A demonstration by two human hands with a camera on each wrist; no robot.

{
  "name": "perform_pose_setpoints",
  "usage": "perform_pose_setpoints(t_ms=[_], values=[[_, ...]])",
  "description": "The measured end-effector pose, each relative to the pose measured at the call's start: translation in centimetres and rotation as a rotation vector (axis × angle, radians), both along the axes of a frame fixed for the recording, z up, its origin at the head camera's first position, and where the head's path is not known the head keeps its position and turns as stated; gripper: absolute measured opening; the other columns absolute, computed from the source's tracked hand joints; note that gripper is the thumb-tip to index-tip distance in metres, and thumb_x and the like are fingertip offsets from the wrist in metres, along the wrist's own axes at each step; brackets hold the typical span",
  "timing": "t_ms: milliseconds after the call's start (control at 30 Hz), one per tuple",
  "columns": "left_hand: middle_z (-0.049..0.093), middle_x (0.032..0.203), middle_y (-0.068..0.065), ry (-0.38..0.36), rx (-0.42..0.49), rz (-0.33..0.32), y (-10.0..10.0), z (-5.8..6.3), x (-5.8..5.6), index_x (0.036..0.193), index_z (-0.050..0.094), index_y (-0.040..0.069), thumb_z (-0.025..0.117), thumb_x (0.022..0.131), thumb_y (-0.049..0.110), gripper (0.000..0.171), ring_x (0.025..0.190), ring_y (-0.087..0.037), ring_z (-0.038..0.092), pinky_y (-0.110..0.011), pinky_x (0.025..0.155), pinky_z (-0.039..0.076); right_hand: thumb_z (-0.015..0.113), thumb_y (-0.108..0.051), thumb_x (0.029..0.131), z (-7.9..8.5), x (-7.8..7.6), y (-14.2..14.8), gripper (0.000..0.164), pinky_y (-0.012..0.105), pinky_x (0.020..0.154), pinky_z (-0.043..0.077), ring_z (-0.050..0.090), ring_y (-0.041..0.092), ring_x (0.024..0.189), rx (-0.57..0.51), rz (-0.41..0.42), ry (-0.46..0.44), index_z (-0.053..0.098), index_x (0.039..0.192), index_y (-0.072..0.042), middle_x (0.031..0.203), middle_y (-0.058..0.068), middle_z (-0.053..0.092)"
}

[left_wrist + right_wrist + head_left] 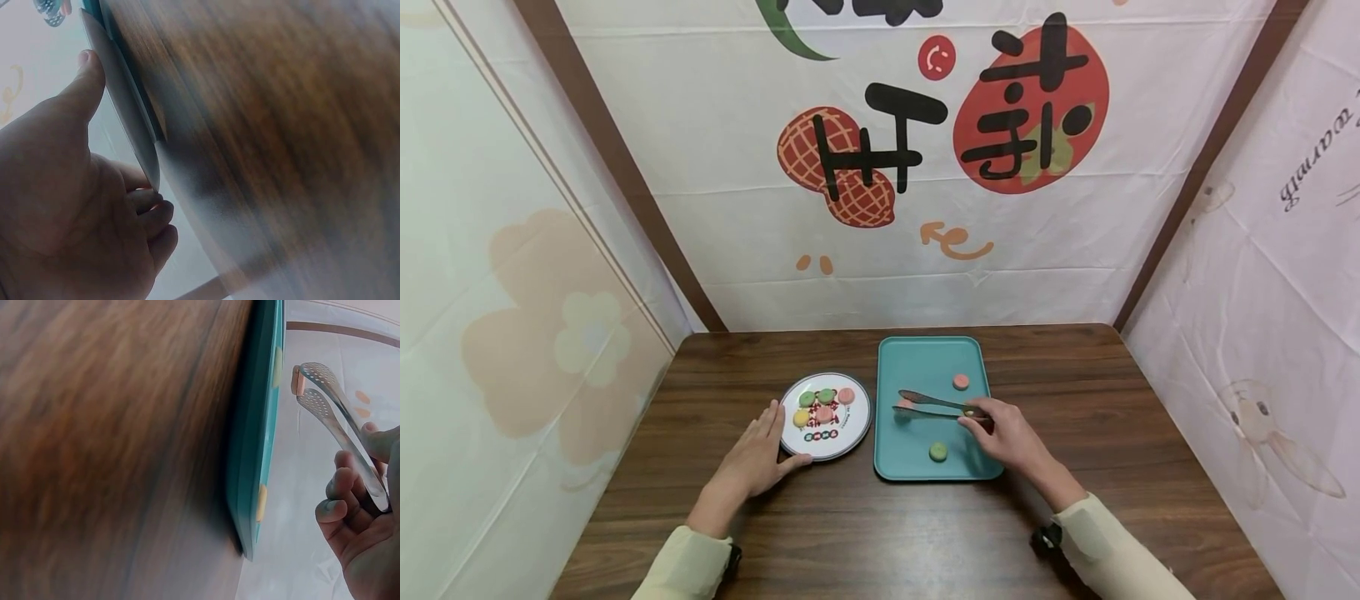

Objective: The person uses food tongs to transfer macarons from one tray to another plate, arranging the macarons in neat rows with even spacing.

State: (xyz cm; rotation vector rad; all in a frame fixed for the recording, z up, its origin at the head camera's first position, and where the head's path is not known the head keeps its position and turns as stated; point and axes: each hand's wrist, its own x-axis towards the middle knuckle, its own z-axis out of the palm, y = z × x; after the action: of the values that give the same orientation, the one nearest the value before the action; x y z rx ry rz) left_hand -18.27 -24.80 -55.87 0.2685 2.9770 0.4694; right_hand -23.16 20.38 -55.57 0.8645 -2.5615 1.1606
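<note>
Almost no gap parts the round white, dark-rimmed plate (855,432) from the rectangular teal tray (897,455). The left hand (760,454) bars the plate's left edge; the right hand (1011,435) and metal tongs (931,399) block the tray's right edge and middle, leaving free passage over its far-left corner and the dark brown wooden table (887,533)'s near middle.

table (1060,392): brown wood grain, rounded back corners, pale sheen (902,542) toward the front. back cloth (715,167): white, creased, printed with peanut (801,150) and black characters (910,106), flanked by slanting brown strips (622,167). left cloth (452,217): flower (520,350). right cloth (1232,275): rabbit (1255,425), lettering (1318,150).
</note>
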Motion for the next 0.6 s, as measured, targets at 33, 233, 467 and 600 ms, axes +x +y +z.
perform_pose_setpoints(t_ms=[33, 233, 467, 600], values=[[0.015, 0.173, -0.036, 0.001, -0.001, 0.0, 0.0, 0.0, 0.0, 0.165, 0.019, -0.014, 0.069, 0.1, 0.061, 0.111, 0.159, -0.052, 0.022, -0.062, 0.131, 0.022, 0.077, -0.017, 0.102, 0.0, 0.0, -0.1, 0.023, 0.024, 0.057, 0.051, 0.052, 0.003, 0.066, 0.002, 0.0, -0.001, 0.075, 0.116, 0.002, 0.082, -0.009, 0.061], [0.016, 0.172, -0.036, 0.004, -0.007, -0.004, 0.1, 0.1, 0.0, 0.164, 0.02, -0.015, 0.069, 0.101, 0.059, 0.109, 0.159, -0.051, 0.023, -0.062, 0.131, 0.023, 0.077, -0.016, 0.102, 0.0, -0.4, -0.5, 0.026, 0.024, 0.059, 0.05, 0.049, 0.003, 0.064, 0.004, 0.006, 0.025, 0.074, 0.119, 0.004, 0.079, -0.009, 0.058], [0.015, 0.173, -0.036, -0.001, -0.007, -0.001, 0.0, 0.1, -0.1, 0.165, 0.019, -0.014, 0.069, 0.101, 0.059, 0.109, 0.16, -0.051, 0.022, -0.061, 0.131, 0.022, 0.078, -0.015, 0.101, 0.2, -0.6, -1.3, 0.028, 0.024, 0.055, 0.051, 0.048, -0.001, 0.06, -0.026, 0.047, 0.051, 0.074, 0.121, 0.005, 0.077, -0.009, 0.061], [0.015, 0.173, -0.035, -0.004, -0.006, -0.003, 0.0, 0.0, 0.0, 0.165, 0.019, -0.014, 0.068, 0.1, 0.061, 0.111, 0.16, -0.05, 0.022, -0.061, 0.131, 0.022, 0.077, -0.017, 0.102, 0.3, -0.6, -1.7, 0.029, 0.024, 0.054, 0.05, 0.047, -0.002, 0.058, -0.027, 0.058, 0.038, 0.074, 0.121, 0.004, 0.075, -0.011, 0.059]])
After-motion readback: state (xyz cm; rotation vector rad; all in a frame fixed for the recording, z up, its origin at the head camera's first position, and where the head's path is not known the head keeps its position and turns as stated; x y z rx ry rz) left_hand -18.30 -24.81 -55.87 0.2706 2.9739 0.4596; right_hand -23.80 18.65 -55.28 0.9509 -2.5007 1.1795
